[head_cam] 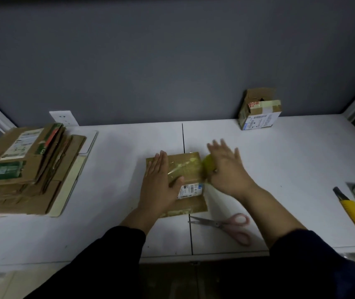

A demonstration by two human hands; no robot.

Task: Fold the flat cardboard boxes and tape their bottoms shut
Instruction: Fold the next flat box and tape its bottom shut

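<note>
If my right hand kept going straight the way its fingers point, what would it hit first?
Likely only the grey wall: the right hand points across bare table, and the small box stands right of that line.

Legible text: none. All print is too small or blurred to read.

- Cardboard box (185, 167), middle of worktop: white shipping label (190, 189) on its near side, with barcodes and a blue corner mark.
- Taped box (258, 111), far right edge of worktop: white barcode label (259, 121) on its side and a sticker with red characters (253, 104) on top.
- Stack of flat cartons (21, 169), left edge of worktop: white printed label (24, 143) on the top carton and a green printed panel (3, 170) on the carton in front.
</note>
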